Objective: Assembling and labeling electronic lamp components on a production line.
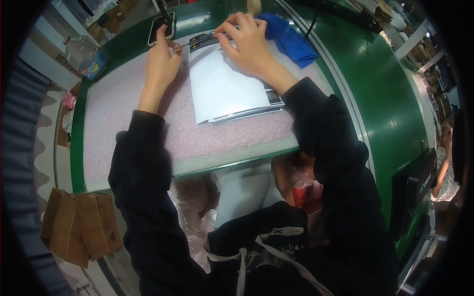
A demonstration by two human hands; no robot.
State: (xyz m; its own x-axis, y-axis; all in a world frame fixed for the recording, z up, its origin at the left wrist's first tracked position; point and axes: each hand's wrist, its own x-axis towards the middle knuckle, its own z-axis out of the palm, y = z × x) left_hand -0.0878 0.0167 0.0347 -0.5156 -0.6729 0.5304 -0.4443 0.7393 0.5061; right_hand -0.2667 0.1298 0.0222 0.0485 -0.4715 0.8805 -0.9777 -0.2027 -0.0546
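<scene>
A stack of white sheets [224,86] with black printed strips at its far and right edges lies on the pink foam-covered work surface. My left hand [164,61] is at the far left corner of the stack. Its thumb and fingers are closed around something thin, too small to name. Over the far edge of the sheets, my right hand [247,47] is bent, thumb and index fingertips together at a black strip with small yellow marks [200,40]. Whatever is between those fingertips is hidden.
A phone [162,30] lies beyond my left hand. Blue cloth [289,39] is crumpled to the right of the stack. A clear plastic jar [81,52] stands at the far left, with cardboard [81,227] below. Metal rails [353,108] border the green table [390,108] on the right.
</scene>
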